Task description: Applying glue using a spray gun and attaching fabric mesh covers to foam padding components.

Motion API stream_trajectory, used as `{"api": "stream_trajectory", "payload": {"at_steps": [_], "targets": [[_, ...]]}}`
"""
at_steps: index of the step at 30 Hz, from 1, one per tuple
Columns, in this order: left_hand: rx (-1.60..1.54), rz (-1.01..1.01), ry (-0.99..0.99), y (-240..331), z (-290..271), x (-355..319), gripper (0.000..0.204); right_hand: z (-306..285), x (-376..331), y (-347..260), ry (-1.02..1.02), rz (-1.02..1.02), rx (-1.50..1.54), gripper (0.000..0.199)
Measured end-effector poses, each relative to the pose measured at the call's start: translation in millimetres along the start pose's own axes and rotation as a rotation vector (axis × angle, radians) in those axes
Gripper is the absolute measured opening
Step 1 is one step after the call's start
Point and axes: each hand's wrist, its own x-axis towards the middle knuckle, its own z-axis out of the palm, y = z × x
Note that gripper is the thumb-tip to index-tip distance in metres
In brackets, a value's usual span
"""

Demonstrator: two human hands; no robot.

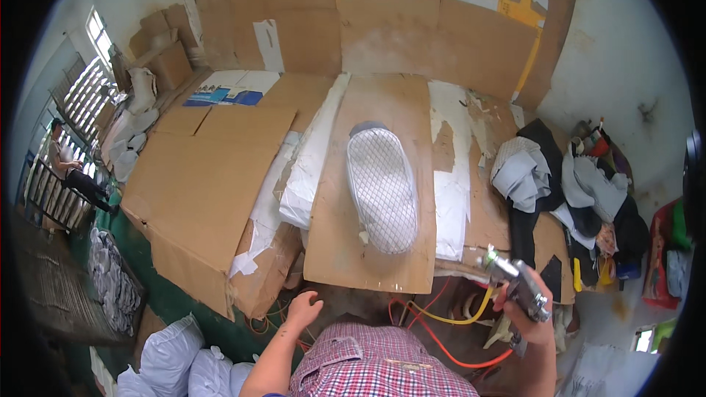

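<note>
the person near me has the right hand's (539, 327) fingers wrapped round a metal spray gun (523, 288), with a yellow hose (457, 321) looping just left of them. the left hand's (301, 314) fingers are loosely curled and free, and i can see a white quilted sole-shaped pad (382, 191) beyond them, to their right, lying on a cardboard sheet (331, 261); rags (522, 169) heap up beyond the right fingers.
</note>
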Motion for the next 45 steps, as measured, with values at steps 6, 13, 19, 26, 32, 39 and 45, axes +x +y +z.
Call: {"api": "stream_trajectory", "payload": {"at_steps": [6, 13, 19, 26, 32, 39, 45], "targets": [[-0.001, -0.246, -0.064, -79, -2, -21, 0.038, 9, -33, -17, 0.063, 0.114, -0.023, 0.055], [-0.192, -0.358, -0.006, -159, -7, -13, 0.031, 27, -69, -28, 0.248, 0.126, 0.032, 0.055], [-0.403, -0.418, 0.041, -148, -29, -9, 0.024, 46, -108, -39, 0.266, 0.25, 0.002, 0.056], [-0.441, -0.44, 0.058, -144, -28, -3, 0.023, 29, -122, -42, 0.009, 0.246, -0.191, 0.055], [-0.721, -0.506, 0.005, -79, -6, 15, 0.024, 17, -107, -36, 0.289, 0.231, -0.032, 0.061], [-1.308, -0.377, -0.218, 76, 65, 70, 0.043, -9, -94, -29, 0.215, 0.184, 0.026, 0.062], [-1.592, -0.449, -0.136, 152, 108, 104, 0.033, -41, -74, -19, 0.192, 0.151, 0.018, 0.057]]}}
